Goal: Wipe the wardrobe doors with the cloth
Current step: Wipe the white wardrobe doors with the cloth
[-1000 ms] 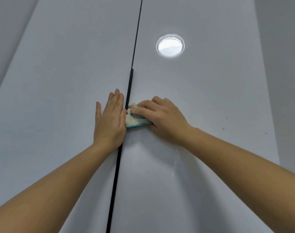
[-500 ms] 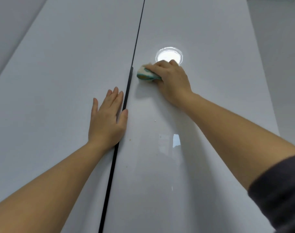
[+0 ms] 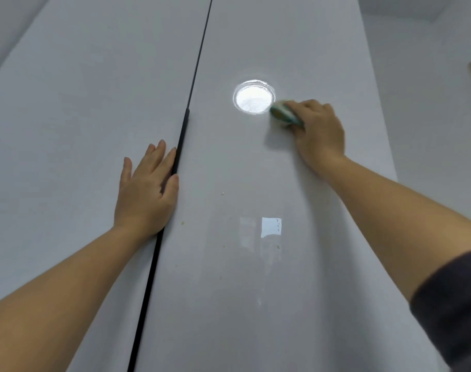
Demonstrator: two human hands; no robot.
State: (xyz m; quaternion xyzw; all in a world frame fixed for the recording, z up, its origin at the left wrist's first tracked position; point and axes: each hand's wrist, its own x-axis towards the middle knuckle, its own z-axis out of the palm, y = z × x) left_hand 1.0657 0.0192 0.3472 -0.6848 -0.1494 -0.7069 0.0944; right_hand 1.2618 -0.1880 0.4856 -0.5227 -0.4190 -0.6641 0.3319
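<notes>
1. Curled fingers of the right hand (image 3: pixel 318 130) clasp a folded cloth (image 3: pixel 284 114), white with a teal edge, and press it against the right wardrobe door (image 3: pixel 255 291). The wad sticks out just past the fingertips on their left side. It is blurred, so I judge it to be mid-stroke.
2. Folding the cloth into a thick pad probably lets the palm push hard without the fabric trailing.
3. Just left of the cloth, meeting its edge in this view, is a bright round light reflection (image 3: pixel 253 98), which shows how glossy the panel is.
4. Well to the left of the grip and lower down, the left hand (image 3: pixel 145 194) lies flat on the left wardrobe door (image 3: pixel 81 130). Its fingers are straight and it grasps nothing. The thumb rests beside the dark handle strip (image 3: pixel 180 146) in the gap between the doors.
5. That flat palm looks like a brace that steadies the person and keeps the doors from giving under the rubbing.
6. Below the grip, small yellowish specks (image 3: pixel 182 223) dot the right door, some of them close to a pale squarish reflection (image 3: pixel 271 226). That lower stretch seems not yet cleaned.
7. Down the wiping arm from the grip, a dark sleeve (image 3: pixel 457 304) is pushed up, probably to keep it off the surface.
</notes>
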